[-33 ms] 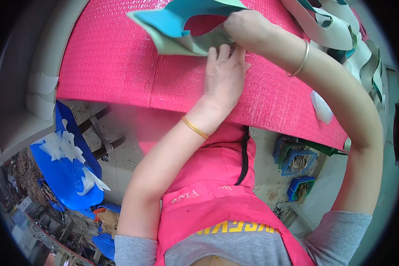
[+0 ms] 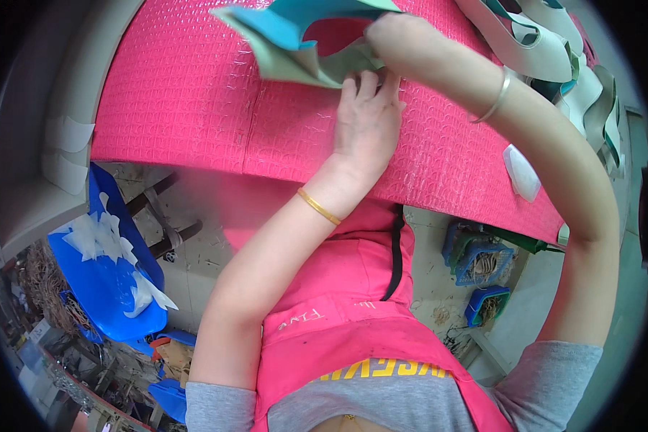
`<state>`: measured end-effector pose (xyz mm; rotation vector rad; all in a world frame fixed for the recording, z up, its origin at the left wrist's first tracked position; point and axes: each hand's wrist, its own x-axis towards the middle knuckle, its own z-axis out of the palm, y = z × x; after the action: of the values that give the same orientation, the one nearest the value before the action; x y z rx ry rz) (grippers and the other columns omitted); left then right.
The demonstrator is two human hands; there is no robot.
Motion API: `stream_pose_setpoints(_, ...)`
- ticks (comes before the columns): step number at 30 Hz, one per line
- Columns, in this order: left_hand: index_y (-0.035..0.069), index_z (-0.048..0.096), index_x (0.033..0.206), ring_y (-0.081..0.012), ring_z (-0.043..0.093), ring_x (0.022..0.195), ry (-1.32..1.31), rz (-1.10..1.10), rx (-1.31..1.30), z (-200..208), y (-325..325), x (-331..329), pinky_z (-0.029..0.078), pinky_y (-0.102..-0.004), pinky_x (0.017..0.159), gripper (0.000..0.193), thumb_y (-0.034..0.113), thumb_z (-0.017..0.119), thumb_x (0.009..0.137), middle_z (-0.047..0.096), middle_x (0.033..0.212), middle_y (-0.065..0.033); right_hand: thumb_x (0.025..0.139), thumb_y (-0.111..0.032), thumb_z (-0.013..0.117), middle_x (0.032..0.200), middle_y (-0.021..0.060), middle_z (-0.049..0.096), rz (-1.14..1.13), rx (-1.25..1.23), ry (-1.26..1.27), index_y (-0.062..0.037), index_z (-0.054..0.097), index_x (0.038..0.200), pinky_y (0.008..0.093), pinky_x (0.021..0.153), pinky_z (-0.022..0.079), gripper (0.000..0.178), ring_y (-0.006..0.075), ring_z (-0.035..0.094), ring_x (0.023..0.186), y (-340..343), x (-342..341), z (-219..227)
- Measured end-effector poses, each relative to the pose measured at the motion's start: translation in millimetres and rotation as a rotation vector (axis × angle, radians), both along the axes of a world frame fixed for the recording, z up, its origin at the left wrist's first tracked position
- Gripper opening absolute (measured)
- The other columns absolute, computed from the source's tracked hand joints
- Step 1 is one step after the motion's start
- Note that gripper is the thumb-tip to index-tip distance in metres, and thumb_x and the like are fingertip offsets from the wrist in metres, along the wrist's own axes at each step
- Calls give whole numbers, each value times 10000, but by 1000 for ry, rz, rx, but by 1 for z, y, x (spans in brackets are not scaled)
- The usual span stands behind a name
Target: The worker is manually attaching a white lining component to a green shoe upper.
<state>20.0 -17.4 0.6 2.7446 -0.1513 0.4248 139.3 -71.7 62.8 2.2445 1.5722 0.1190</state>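
A shoe upper [image 2: 288,61], pale green on one face and blue on the other, is spread in a curved shape over the pink table at the top of the view. My left hand [image 2: 369,119] has its fingertips on the near green edge, the fingers bent and closed on it. Just beyond, my right hand [image 2: 405,45] is curled into a fist at the upper's right end. Its fingers are mostly hidden, but the material runs into them. Both hands are close together.
The table has a pink textured cover [image 2: 187,108]. Several white and green uppers [image 2: 525,54] are heaped at its right edge, near a white piece [image 2: 522,173]. White scraps lie on a blue chair [image 2: 133,288] at lower left. Blue baskets [image 2: 486,263] stand below on the right.
The shoe upper has shifted slightly up and to the right. My right forearm has moved a little, while my left hand stays at nearly the same place.
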Motion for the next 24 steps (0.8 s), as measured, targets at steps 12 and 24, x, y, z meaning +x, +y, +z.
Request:
stream_pose_setpoints(12,24,651,790,-236,479,944,-242,-70,489,1,-4,4,369,-369,846,204,151,542,674,528,981,-113,661,-343,644,1134,126,486,130,694,258,-81,494,1114,392,1016,240,544,269,402,1112,-30,12,10)
stream_pose_setpoints(24,131,605,1039,-274,534,810,-257,-96,5,-11,17,9,432,-360,754,282,238,582,778,574,878,-68,805,-243,433,1091,95,497,372,361,698,-62,498,1068,324,965,317,326,201,439,1052,-34,72,-60)
